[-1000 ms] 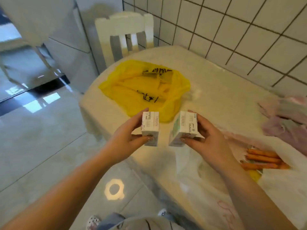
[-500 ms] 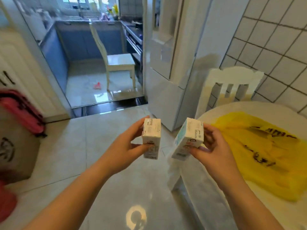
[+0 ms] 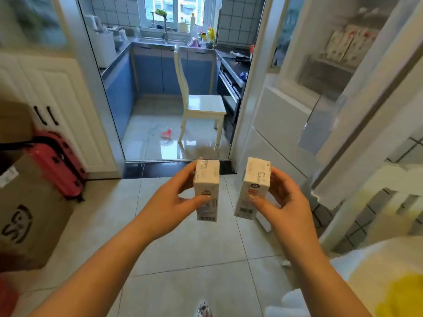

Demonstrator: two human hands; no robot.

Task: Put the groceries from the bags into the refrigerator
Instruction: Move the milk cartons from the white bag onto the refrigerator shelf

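small white cardboard cartons, two: left carton [image 3: 206,189] pinched upright between thumb and fingers of left hand [image 3: 168,208]; right carton [image 3: 254,187] gripped likewise by right hand [image 3: 285,204], tilted slightly. both were held apart above pale floor tiles [image 3: 194,248]. tall white refrigerator [image 3: 286,124] stood at right, door open, shelf contents blurred. yellow plastic bag [image 3: 402,296] was cut off at lower right. carton print unreadable.
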